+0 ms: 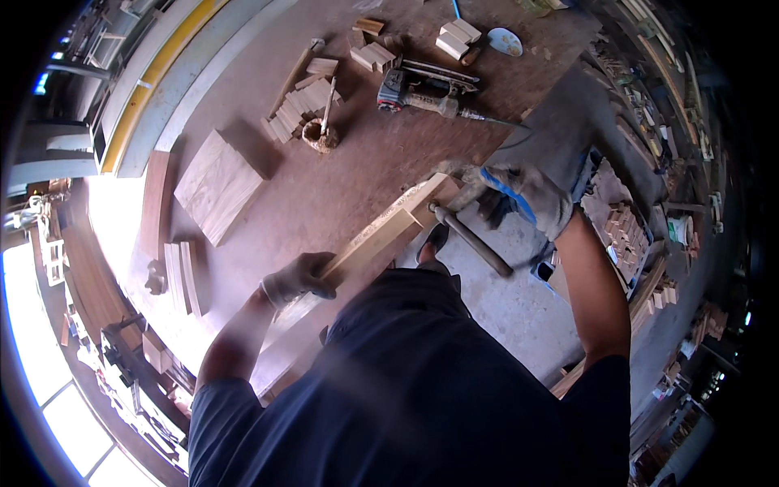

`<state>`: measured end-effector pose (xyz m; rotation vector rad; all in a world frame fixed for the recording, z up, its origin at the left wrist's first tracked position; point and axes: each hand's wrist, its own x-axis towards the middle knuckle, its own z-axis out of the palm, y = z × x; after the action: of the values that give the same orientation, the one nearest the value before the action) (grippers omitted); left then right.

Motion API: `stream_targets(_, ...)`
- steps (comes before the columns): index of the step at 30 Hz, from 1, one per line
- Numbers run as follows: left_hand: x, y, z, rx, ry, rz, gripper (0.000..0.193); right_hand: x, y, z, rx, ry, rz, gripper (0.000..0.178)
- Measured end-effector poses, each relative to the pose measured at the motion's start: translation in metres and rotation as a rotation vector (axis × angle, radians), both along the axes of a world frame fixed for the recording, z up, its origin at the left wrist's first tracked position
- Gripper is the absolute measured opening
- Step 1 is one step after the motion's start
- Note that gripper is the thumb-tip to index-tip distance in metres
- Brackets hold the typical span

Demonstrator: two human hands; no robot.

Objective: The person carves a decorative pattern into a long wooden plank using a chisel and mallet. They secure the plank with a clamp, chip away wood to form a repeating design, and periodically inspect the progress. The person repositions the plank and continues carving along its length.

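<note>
A long pale wooden piece (pixel 375 237) lies slantwise along the workbench's near edge, just in front of my body. Around its lower left end my gloved left hand (pixel 299 277) is closed, with the thumb on the near side. At the upper right end sits a metal clamp-like tool (pixel 464 195) with a dark rod handle (pixel 479 246) that points down and to the right. My right hand (pixel 527 195), in a grey glove with blue trim, curls its fingers at this tool; the glove partly hides the grip.
On the brown workbench (pixel 381 154) are a power drill (pixel 422 96), a small pot with a brush (pixel 320 136), stacked wood blocks (pixel 304 105), a wide board (pixel 219 187) and a white dish (pixel 505 42). A crate of wood pieces (pixel 621 231) stands at right.
</note>
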<state>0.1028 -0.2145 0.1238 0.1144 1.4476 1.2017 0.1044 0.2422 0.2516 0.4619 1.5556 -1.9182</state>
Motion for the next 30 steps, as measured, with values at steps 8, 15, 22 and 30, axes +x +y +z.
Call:
stream_targets(8, -0.009, 0.001, -0.031, 0.273, -0.508, 0.047, 0.059, 0.001, -0.003, -0.013, 0.110, 0.233, -0.172, 0.035)
stream_targets(15, -0.009, 0.003, -0.052, 0.342, -0.973, -0.045, 0.084, 0.028, -0.009, -0.093, 0.699, 0.462, -0.188, 0.024)
stream_targets(22, -0.014, 0.006, -0.049, 0.228, -0.900, -0.047, 0.088, 0.040, -0.014, -0.123, 0.494, 0.398, -0.158, 0.019)
stream_targets(30, -0.008, 0.000, -0.080, 0.261, -0.948, 0.031, 0.086, 0.037, -0.021, -0.117, 0.567, 0.380, -0.192, 0.020)
